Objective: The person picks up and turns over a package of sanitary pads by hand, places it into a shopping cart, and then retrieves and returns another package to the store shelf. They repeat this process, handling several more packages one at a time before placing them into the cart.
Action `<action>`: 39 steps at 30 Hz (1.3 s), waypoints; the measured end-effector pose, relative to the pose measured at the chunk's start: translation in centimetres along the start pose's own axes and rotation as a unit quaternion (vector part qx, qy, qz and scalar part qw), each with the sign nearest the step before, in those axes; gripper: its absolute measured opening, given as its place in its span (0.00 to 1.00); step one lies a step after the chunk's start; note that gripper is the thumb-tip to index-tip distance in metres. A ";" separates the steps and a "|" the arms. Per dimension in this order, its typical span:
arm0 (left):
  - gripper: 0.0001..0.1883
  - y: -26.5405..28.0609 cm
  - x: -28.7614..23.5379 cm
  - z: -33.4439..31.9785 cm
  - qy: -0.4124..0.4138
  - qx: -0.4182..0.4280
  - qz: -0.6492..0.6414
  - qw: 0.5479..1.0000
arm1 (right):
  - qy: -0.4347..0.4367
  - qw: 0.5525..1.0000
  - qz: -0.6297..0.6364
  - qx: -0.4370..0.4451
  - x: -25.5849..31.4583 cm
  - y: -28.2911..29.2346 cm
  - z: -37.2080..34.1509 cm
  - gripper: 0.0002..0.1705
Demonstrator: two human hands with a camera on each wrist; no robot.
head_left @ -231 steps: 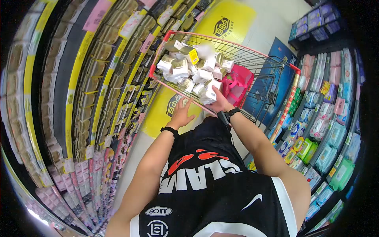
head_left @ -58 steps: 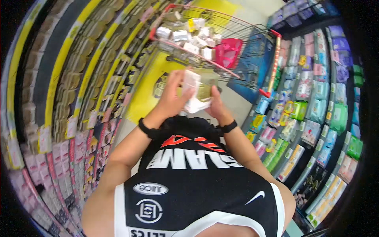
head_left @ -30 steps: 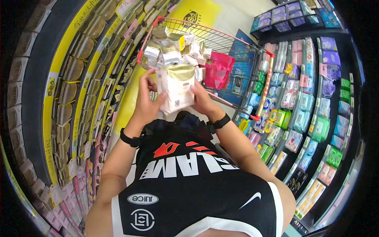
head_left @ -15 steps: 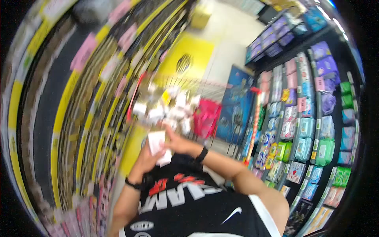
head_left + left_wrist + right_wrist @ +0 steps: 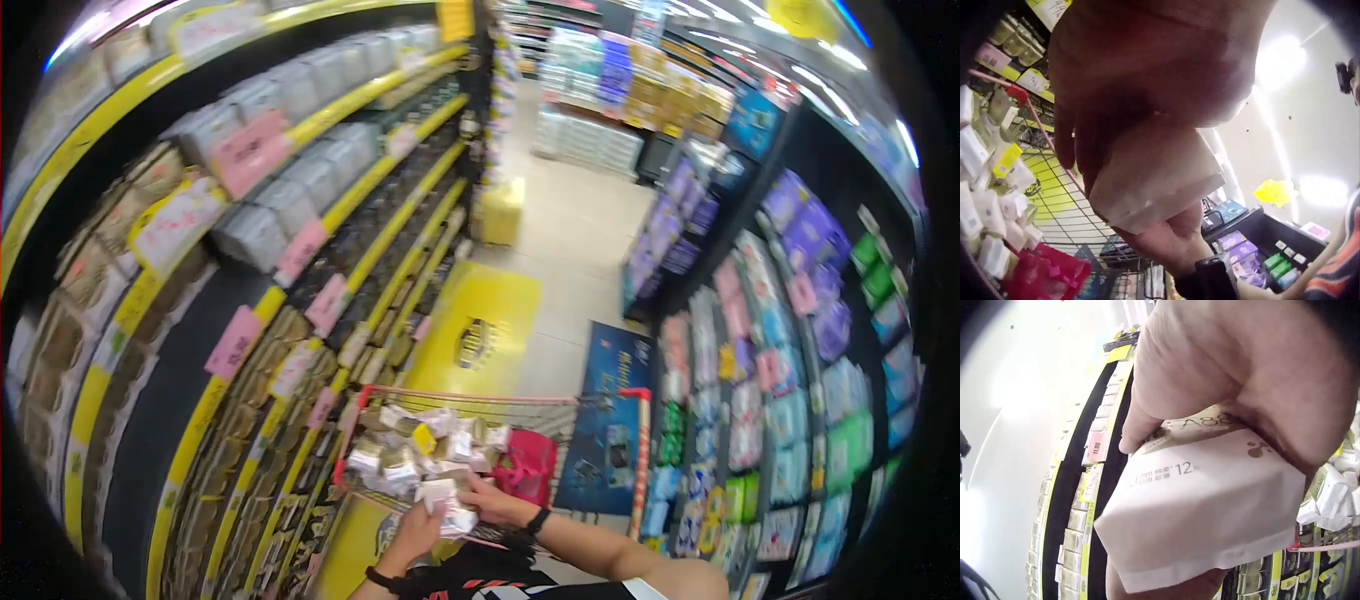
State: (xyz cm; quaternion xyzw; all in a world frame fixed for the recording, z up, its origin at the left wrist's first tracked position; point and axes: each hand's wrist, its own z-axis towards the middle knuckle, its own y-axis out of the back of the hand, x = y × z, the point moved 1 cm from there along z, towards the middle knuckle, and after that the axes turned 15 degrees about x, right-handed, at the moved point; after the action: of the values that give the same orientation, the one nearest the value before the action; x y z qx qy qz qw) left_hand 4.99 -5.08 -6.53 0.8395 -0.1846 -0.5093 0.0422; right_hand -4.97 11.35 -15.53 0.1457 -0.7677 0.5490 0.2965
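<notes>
Both hands hold a white and beige packet [image 5: 447,503] in front of the body, beside the cart's near rim. The left hand [image 5: 414,534] grips its left side and the right hand [image 5: 497,505] pinches its right side. In the left wrist view the left hand [image 5: 1154,62] curls over the packet [image 5: 1154,178], with the right hand [image 5: 1175,240] beneath. Dark print, including "12", shows on the packet [image 5: 1204,506] in the right wrist view, under the right hand [image 5: 1254,369]. Similar packets [image 5: 400,467] lie heaped in the cart.
The shopping cart [image 5: 480,396] also holds a pink-red bag [image 5: 526,466]. Tall shelves with yellow edges [image 5: 180,465] stand on the left, and shelves of coloured packs [image 5: 790,425] on the right. Pale aisle floor [image 5: 575,240] runs ahead, with a yellow floor sticker [image 5: 478,330].
The head view has tilted up towards the aisle, so cart and hands now appear lower. The packet, earlier turned between both hands near the body, is still held by both.
</notes>
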 end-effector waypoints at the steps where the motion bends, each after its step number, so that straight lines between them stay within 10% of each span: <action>1: 0.22 -0.3 1.8 0.8 -0.046 -0.033 0.039 0.998 | 0.007 1.000 0.019 0.011 0.3 0.3 -0.1 0.36; 4: 0.26 0.3 2.1 0.4 -0.075 -0.151 0.127 0.978 | -0.012 0.990 -0.115 -0.076 -2.1 5.6 1.4 0.32; 12: 0.30 1.7 3.9 -3.2 -0.048 -0.061 0.029 0.997 | -0.036 0.937 -0.301 -0.172 -4.7 16.7 5.0 0.47; 14: 0.30 1.5 4.5 -4.4 -0.071 -0.067 0.047 0.994 | -0.110 0.804 -0.538 -0.229 -5.6 21.1 5.7 0.48; 18: 0.30 0.5 9.1 -6.1 -0.123 -0.076 0.054 0.988 | -0.062 0.855 -0.492 -0.151 -4.0 19.6 10.0 0.31; 19: 0.30 0.0 10.4 -6.6 -0.133 -0.067 0.034 0.988 | -0.127 0.917 -0.355 -0.128 -1.6 13.7 9.6 0.22; 21: 0.20 -1.8 13.6 -5.3 -0.259 -0.170 0.067 0.949 | -0.166 0.906 -0.389 -0.018 -0.4 7.9 11.9 0.20; 24: 0.27 -0.5 14.3 -7.5 -0.093 -0.069 -0.005 0.993 | -0.046 0.831 -0.553 0.026 0.0 -4.4 13.2 0.19; 26: 0.25 0.6 10.6 -13.9 -0.130 -0.113 0.051 0.984 | -0.040 0.790 -0.593 0.152 -3.7 -2.4 18.8 0.24; 29: 0.31 1.4 9.4 -21.5 -0.110 -0.140 0.047 0.983 | -0.083 0.815 -0.547 0.171 -4.1 -16.1 16.9 0.19; 39: 0.28 -6.0 24.5 -40.3 -0.018 -0.418 -0.089 0.904 | -0.092 0.669 -0.605 0.422 -17.2 -35.5 21.3 0.18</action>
State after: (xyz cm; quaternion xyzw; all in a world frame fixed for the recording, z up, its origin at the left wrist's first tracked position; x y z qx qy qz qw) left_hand 51.85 -12.88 -9.43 0.7485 0.1199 -0.5562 0.3407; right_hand 21.73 -22.78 -3.96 0.7376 -0.2209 0.4989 0.3979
